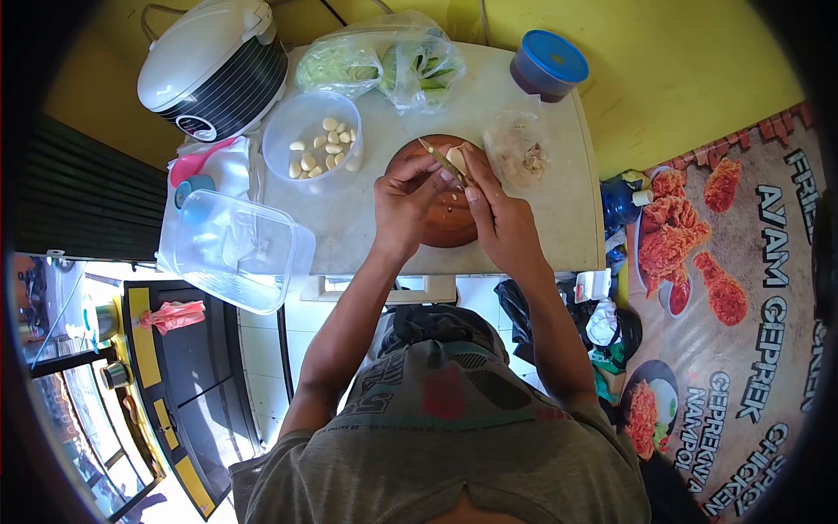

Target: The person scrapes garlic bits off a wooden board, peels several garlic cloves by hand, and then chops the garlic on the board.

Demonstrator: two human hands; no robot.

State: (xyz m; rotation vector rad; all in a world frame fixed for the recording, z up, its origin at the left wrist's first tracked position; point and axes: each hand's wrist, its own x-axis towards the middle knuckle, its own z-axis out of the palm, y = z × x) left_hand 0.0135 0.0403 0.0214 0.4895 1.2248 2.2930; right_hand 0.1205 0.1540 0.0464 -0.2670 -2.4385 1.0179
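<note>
My two hands meet over a round brown wooden board (445,225). A small, thin knife (430,150) lies slantwise between them, its pointed end up and to the left. My right hand (504,218) is closed round the knife's lower end, which is partly hidden by the fingers. My left hand (404,205) is closed, thumb and fingers pinching by the blade at a pale garlic clove (457,159); the clove also lies close to my right fingertips. Small pale scraps dot the board. Left of it, a round clear tub (274,140) holds several peeled garlic cloves (332,148).
A clear bag (517,157) with garlic and skins sits right of the board. Behind are bagged green vegetables (423,70) and a blue-lidded tub (553,58). At left stand a rice cooker (218,74), a pink spoon (196,162) and a clear box (240,253) overhanging the table edge.
</note>
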